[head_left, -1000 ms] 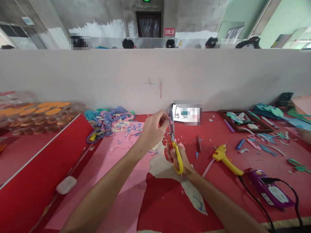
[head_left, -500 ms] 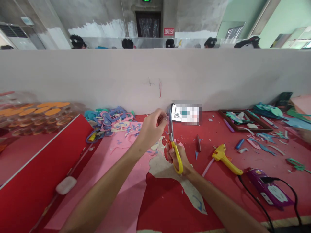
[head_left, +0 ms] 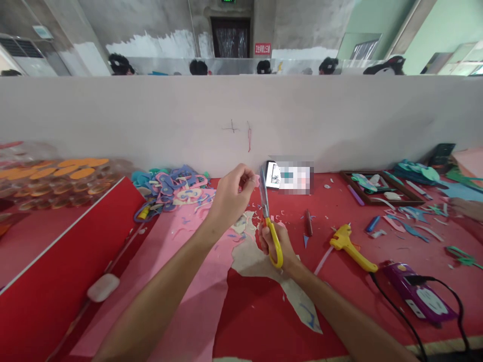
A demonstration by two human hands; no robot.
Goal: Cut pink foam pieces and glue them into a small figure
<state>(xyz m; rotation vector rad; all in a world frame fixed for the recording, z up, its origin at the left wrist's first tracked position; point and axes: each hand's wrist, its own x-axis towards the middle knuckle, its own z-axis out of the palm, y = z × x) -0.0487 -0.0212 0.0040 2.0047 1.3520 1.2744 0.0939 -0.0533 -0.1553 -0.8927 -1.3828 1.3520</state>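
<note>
My left hand (head_left: 234, 193) pinches a small pink piece of foam (head_left: 257, 180) between thumb and fingertips, just left of the blades. Yellow-handled scissors (head_left: 277, 246) are gripped in my right hand (head_left: 283, 239), their blades pointing up and away from me. The blades look closed or nearly so, and beside the pink piece. Under my left forearm lies a large pink foam sheet (head_left: 188, 281). Below the scissors is a torn beige sheet (head_left: 252, 259) on the red tabletop (head_left: 260, 317), with tiny scraps around it.
A heap of purple and pink foam cutouts (head_left: 169, 186) lies back left. To the right are a yellow glue gun (head_left: 350, 246), a purple box with a cable (head_left: 418, 291) and a brown tray (head_left: 409, 198). Another person's hand (head_left: 466, 208) shows at the right edge.
My left hand has shifted slightly left and up, away from the blades, and the pink piece shows more clearly. My right hand with the scissors has barely moved.
</note>
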